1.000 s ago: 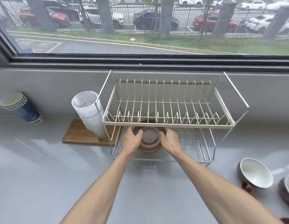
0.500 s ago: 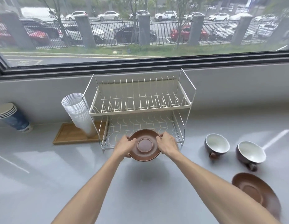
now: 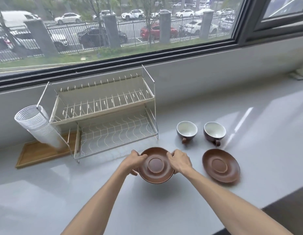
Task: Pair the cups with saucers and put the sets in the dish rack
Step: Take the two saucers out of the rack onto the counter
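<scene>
Centrally, both hands grip one brown saucer (image 3: 155,165) by opposite rims: the left hand (image 3: 134,161) on its left edge, the right hand (image 3: 179,160) on its right edge, fingers curled around the rim. Whether the saucer rests on the grey counter (image 3: 79,192) or is held just above it cannot be told; a soft shadow lies on the counter below it. A second rim line shows under its near edge, so it may be more than one saucer stacked; this is hard to make out. The underside and the fingertips beneath it are hidden.

Right of the right hand, a second brown saucer (image 3: 221,167) lies flat on the counter, empty. Beyond it, two cups stand upright with handles toward the viewer: the grey cup (image 3: 186,130) nearer the hands, the dark brown cup (image 3: 214,132) farther right. Both pale interiors hold nothing.

Beyond the left hand stands the two-tier wire dish rack (image 3: 103,116); both tiers are bare. Left of the rack, a tilted stack of clear plastic cups (image 3: 38,124) leans on a wooden tray (image 3: 37,155), whose far corner is hidden behind the stack and rack. Both forearms are cut off by the lower edge of the view.
</scene>
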Demonstrator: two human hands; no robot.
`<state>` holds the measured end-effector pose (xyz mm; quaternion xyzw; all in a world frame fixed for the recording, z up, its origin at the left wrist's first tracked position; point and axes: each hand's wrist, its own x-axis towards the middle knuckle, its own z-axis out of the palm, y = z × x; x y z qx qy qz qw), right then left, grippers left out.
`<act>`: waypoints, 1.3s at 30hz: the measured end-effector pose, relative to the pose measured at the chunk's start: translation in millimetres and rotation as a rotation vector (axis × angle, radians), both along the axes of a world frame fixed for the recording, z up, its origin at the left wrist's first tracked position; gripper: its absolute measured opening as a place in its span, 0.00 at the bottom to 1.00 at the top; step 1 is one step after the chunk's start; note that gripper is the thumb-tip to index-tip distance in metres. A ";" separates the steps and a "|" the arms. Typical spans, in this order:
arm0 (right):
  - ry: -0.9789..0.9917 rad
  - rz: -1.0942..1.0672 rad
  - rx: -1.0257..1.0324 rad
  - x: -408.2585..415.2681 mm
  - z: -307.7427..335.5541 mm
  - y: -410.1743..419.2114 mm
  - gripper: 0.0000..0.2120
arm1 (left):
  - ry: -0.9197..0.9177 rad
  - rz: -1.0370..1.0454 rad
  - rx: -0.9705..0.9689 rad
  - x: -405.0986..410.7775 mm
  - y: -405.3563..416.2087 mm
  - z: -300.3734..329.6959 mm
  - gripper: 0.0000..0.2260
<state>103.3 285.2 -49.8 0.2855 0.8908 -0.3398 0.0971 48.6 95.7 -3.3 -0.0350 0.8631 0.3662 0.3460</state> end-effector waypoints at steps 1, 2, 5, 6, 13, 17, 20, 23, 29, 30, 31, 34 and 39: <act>-0.005 -0.018 -0.003 6.9 -1.9 7.7 0.20 | -0.008 -0.020 -0.009 4.6 7.7 -1.1 0.14; -0.014 -0.038 -0.005 13.3 -3.6 15.0 0.20 | -0.019 -0.046 -0.011 8.4 14.8 -3.5 0.15; -0.032 -0.080 -0.025 30.5 -10.2 32.4 0.21 | -0.045 -0.101 -0.016 16.9 34.3 -14.2 0.20; -0.034 -0.090 -0.029 35.3 -12.1 37.2 0.21 | -0.049 -0.102 -0.019 19.4 40.1 -17.9 0.21; -0.028 -0.167 -0.072 60.1 -25.0 61.5 0.23 | -0.070 -0.037 0.032 36.6 68.0 -36.6 0.28; -0.019 -0.185 -0.101 62.8 -30.4 70.1 0.22 | -0.059 0.013 0.053 41.3 77.5 -40.0 0.34; -0.022 -0.201 -0.124 64.2 -34.0 76.0 0.23 | -0.061 0.003 0.055 42.3 83.1 -40.1 0.35; -0.035 -0.208 -0.133 64.5 -35.6 80.6 0.23 | -0.061 -0.008 0.066 42.5 88.7 -39.4 0.35; -0.026 -0.203 -0.154 57.8 -35.1 83.1 0.22 | -0.066 0.005 0.079 39.5 94.8 -37.9 0.34; -0.027 -0.204 -0.156 56.6 -35.3 83.1 0.22 | -0.065 0.006 0.076 38.2 95.2 -37.4 0.34; -0.026 -0.206 -0.158 55.8 -36.1 83.1 0.22 | -0.064 0.004 0.074 36.7 95.9 -37.6 0.34; -0.035 -0.202 -0.147 54.2 -37.3 83.0 0.21 | -0.055 -0.001 0.063 32.9 98.5 -37.9 0.34; -0.039 -0.182 -0.116 50.7 -34.5 83.6 0.21 | -0.032 -0.034 0.033 27.7 101.0 -37.5 0.33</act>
